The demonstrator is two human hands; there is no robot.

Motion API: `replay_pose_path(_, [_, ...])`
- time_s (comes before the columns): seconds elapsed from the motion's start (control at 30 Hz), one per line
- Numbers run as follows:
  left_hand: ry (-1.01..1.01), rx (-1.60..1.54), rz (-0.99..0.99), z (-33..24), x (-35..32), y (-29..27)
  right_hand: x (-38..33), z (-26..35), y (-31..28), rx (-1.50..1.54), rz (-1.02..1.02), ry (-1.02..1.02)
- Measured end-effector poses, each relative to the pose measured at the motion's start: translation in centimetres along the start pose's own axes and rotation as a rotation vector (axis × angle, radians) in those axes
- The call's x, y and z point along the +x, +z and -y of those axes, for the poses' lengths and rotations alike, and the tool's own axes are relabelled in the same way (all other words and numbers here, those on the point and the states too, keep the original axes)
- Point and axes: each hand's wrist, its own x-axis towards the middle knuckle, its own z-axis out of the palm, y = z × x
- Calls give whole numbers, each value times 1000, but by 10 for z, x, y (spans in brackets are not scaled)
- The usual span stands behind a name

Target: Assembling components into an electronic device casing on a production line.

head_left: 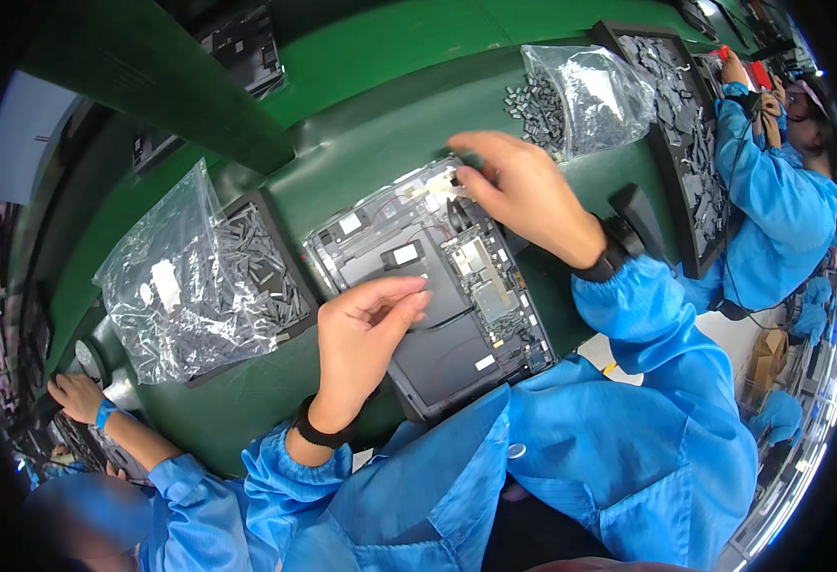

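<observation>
No text can be read, the white labels (484,362) on the open laptop base (433,370) being too small.

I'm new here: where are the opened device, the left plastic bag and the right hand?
Opened device (449,296): head view, on its dark inner panel.
Left plastic bag (178,225): head view, on its clear upper part.
Right hand (535,196): head view, on its back.

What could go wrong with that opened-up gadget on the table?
The circuit board is uncovered in the open gadget, so a slip of the left hand or right hand might knock it. Also, the tray beside it holds lots of little dark pieces; if it got bumped, one could perhaps fall inside.
</observation>
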Motion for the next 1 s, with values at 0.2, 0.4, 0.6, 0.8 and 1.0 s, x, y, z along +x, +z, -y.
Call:
replay_pose_path(0.2, [148, 73, -66, -23, -1, 13, -28, 36, -18, 498, 111, 71])
replay_pose_path(0.4, [216, 169, -38, -28, 6, 20, -33, 47, -26, 490, 233, 72])
replay_pose_path(0.6, [418, 540, -55, -36, 19, 25, -17, 30, -29, 184, 208, -298])
replay_pose_path(0.8, [702, 1151, -125, -58, 75, 4, 20, -15, -16, 6, 126, -240])
replay_pose_path(1.0, [604, 1170, -43, -47, 102, 10, 23, -20, -2, -155, 93, -411])
